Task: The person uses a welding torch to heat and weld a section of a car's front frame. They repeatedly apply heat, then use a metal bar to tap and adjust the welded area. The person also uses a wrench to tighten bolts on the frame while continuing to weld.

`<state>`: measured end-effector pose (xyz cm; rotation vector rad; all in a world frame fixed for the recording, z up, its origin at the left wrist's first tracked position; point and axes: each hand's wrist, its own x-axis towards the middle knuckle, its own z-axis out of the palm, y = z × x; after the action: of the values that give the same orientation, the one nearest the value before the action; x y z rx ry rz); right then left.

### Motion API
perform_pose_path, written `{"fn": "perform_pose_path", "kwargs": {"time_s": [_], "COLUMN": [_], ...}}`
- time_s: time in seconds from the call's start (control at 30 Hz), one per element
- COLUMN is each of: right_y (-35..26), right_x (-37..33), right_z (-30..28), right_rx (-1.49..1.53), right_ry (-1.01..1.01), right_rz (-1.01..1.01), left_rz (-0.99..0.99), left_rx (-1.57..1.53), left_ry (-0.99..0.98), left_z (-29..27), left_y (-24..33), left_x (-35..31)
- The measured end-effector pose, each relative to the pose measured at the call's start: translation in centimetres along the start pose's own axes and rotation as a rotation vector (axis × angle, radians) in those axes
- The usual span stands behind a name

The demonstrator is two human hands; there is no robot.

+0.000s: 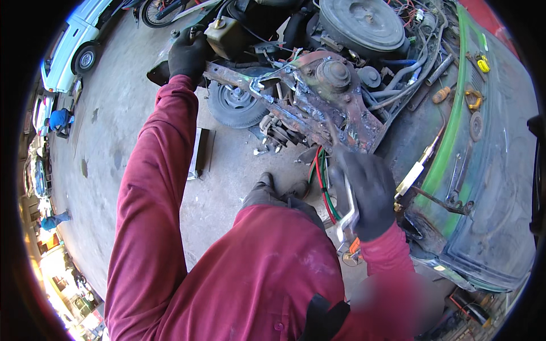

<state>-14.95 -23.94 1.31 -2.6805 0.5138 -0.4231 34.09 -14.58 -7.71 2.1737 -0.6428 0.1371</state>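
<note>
Head view, left hand: The left hand (187, 55), in a black glove, is up at the far end of the rusty metal frame (362, 126). Its fingers are bent, but I cannot tell how tight they hold.
Right hand: The right hand (368, 190), in a black glove too, is closed around a shiny metal tool (348, 213).
Tool: It is near the close end of the frame. Its bent bottom pokes out below the hand; its top is hard to see.
Rusty frame: It is in front of the person, with lumps and bumps on it.
Hoses: Red and green hoses (322, 184) hang just left of the right hand.
Engine: A big round lid (369, 23) sits past the frame.
Wheel: A wheel (234, 106) shows behind the frame.
Green edge: On the right is a car panel (500, 165) with a wrench (462, 170) on it.
</note>
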Motion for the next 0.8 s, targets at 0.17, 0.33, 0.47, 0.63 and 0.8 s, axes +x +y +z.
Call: {"fn": "perform_pose_path", "kwargs": {"time_s": [0.17,0.33,0.47,0.63,0.8], "right_y": [-0.1,-0.3,-0.3,-0.4,-0.8], "right_x": [0.5,0.7,0.6,0.5,0.4], "right_z": [0.2,-0.7,-1.3,-1.3,-1.2], "right_rx": [0.071,0.031,0.007,0.055,-0.097], "right_ry": [0.149,0.117,0.096,0.239,-0.018], "right_rz": [-0.188,-0.103,-0.112,-0.315,0.004], "left_rz": [-0.009,-0.012,-0.049,0.006,0.011], "left_rx": [-0.034,-0.088,-0.078,-0.037,-0.056], "left_ry": [-0.014,0.005,-0.039,-0.006,-0.001], "left_z": [0.2,0.0,-0.1,-0.1,0.3], "left_y": [0.4,1.1,1.5,1.5,0.5], "left_x": [0.5,0.1,0.0,0.1,0.4]}}
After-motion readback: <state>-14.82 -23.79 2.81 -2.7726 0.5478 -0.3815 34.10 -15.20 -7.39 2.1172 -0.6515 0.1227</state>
